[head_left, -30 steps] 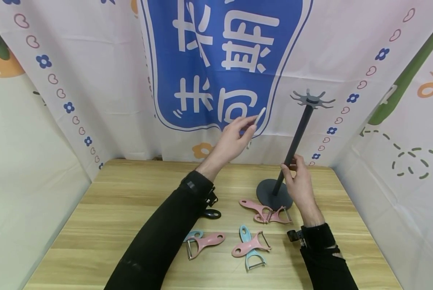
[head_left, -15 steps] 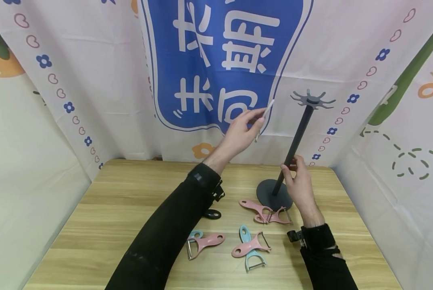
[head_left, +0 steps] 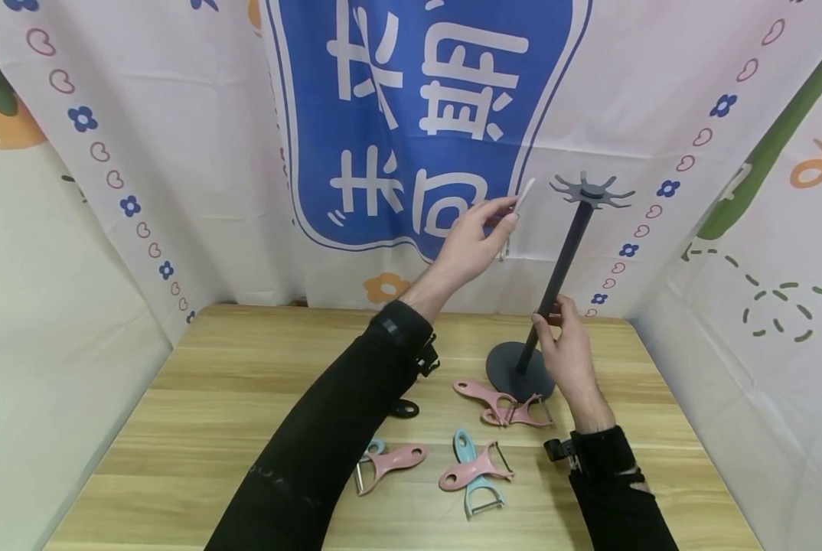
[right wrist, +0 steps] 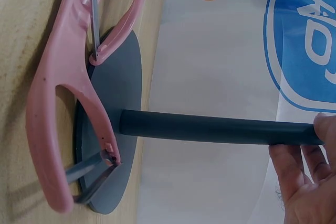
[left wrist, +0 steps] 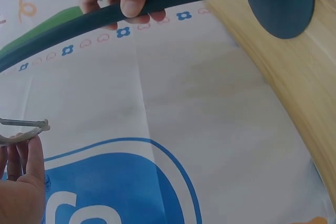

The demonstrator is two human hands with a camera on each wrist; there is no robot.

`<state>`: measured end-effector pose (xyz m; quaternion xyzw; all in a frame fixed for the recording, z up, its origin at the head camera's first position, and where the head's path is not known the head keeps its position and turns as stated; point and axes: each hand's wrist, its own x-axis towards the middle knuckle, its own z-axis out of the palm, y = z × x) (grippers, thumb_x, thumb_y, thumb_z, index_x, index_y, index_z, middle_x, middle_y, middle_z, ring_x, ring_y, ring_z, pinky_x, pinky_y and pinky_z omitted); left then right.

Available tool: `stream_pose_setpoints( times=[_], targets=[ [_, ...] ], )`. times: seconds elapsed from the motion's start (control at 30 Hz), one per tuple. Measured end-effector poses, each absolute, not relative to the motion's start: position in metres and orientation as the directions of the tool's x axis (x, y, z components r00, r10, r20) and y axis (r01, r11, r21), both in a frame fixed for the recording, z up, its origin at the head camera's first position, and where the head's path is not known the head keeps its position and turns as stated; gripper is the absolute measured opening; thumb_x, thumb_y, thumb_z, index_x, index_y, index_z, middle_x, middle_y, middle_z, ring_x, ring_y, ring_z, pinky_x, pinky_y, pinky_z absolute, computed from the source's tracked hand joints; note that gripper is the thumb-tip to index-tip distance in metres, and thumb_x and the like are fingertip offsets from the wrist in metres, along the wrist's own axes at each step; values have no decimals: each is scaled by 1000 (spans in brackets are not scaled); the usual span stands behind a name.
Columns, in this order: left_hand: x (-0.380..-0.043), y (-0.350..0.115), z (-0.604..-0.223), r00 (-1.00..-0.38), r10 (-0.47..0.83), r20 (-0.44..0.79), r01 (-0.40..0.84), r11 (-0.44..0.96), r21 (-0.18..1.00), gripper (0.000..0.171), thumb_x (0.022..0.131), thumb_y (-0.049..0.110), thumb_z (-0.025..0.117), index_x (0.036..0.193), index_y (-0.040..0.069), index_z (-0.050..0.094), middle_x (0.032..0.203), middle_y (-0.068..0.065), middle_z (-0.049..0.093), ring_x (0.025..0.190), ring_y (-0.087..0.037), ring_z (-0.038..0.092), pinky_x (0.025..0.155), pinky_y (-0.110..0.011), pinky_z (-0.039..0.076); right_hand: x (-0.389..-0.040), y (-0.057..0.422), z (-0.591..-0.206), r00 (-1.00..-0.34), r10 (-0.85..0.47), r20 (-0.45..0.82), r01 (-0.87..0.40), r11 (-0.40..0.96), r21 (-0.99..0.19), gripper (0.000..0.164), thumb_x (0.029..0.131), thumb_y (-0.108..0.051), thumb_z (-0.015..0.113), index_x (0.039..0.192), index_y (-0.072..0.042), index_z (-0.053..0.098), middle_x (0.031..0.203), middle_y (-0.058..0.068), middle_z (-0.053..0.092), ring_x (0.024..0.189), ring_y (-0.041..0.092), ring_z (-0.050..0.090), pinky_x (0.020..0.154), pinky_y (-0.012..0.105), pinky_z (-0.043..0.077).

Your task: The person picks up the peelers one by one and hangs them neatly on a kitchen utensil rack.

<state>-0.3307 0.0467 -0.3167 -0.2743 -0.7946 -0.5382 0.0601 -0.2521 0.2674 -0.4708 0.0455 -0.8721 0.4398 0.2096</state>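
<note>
My left hand (head_left: pixel 471 243) is raised beside the rack's top and pinches a white peeler (head_left: pixel 525 194) between thumb and fingers. In the left wrist view, the metal blade of that peeler (left wrist: pixel 23 123) shows at the left edge, most of its body out of frame. A dark grey stand (head_left: pixel 568 256) with a ring of hooks (head_left: pixel 592 190) on top stands at the back right. Low on its pole, my right hand (head_left: pixel 571 350) grips with thumb and fingers. The white peeler is a short way left of the hooks, apart from them.
Two pink peelers (head_left: pixel 478 392) lie against the stand's round base (head_left: pixel 514 366). In front, a pink peeler (head_left: pixel 471 471) crosses a blue one (head_left: pixel 482 496). Farther left, another pink peeler (head_left: pixel 400 458) lies by a partly hidden blue one (head_left: pixel 376 445). A black handle (head_left: pixel 406 409) pokes from behind the left sleeve.
My left hand has moved right and slightly up with the white peeler, closer to the hooks. The right hand keeps its grip on the pole, and the stand has not moved.
</note>
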Motion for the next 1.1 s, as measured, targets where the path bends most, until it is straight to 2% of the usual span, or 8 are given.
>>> stream_pose_setpoints(
  times=[0.13, 0.37, 0.6, 0.9, 1.1],
  targets=[
    [-330, 52, -316, -847, 365, 388, 492, 257, 832, 49, 126, 31, 58, 173, 18, 58, 159, -10, 70, 151, -29, 68, 123, -46, 65, -252, 266, -470, -903, 102, 417, -274, 611, -743, 43, 123, -12, 62, 162, 3, 51, 144, 32, 68, 135, 55, 74, 103, 79, 69],
    [-328, 60, -308, -845, 361, 394, 490, 231, 840, 48, 126, 31, 58, 172, 19, 60, 156, -8, 70, 143, -25, 68, 110, -38, 65, -253, 266, -469, -898, 92, 431, -290, 613, -735, 43, 123, -12, 62, 161, 3, 51, 143, 32, 69, 134, 55, 74, 102, 79, 69],
    [-325, 67, -299, -844, 377, 382, 481, 218, 849, 48, 127, 32, 56, 174, 21, 58, 159, -7, 69, 149, -24, 67, 122, -41, 63, -253, 265, -469, -901, 90, 425, -288, 607, -741, 42, 123, -14, 62, 162, 0, 52, 143, 30, 69, 134, 54, 74, 102, 78, 69],
    [-325, 74, -293, -839, 391, 379, 483, 215, 849, 48, 127, 31, 55, 174, 19, 57, 160, -7, 69, 148, -23, 68, 124, -37, 62, -252, 266, -470, -896, 85, 436, -303, 601, -740, 41, 123, -14, 62, 160, 1, 52, 143, 30, 69, 133, 54, 74, 101, 78, 70],
    [-325, 77, -294, -834, 419, 359, 477, 217, 852, 50, 127, 31, 55, 176, 19, 55, 163, -8, 68, 153, -25, 66, 128, -36, 61, -253, 267, -471, -896, 88, 436, -303, 598, -742, 41, 123, -13, 62, 160, 1, 52, 143, 30, 69, 133, 54, 74, 100, 78, 70]
  ],
)
